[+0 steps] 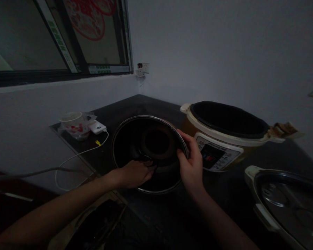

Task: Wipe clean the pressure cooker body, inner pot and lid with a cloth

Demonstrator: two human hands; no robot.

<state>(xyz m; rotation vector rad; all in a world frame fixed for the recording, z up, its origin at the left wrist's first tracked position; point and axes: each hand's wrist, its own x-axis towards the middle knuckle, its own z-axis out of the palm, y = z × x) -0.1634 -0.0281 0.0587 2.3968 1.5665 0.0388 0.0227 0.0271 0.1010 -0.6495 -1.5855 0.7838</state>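
Note:
A dark inner pot (156, 139) with a shiny metal rim is tilted so that its opening faces me. My right hand (193, 163) grips the right side of its rim, thumb inside and fingers around the outer wall. My left hand (138, 173) reaches over the near left rim into the pot, its fingers stretched out along the dark inside. The fingertips are dim, and I make out nothing held in them. Just behind my right hand stands an electric pressure cooker (221, 139), lidless, with a control panel on its front.
The cooker lid (289, 205) lies at the lower right. A cup in a plastic bag (74, 125) and a white power bank (97, 127) with a cable sit at the left of the dark counter (138, 104). Wall sockets (143, 69) are in the corner beside a window (94, 34).

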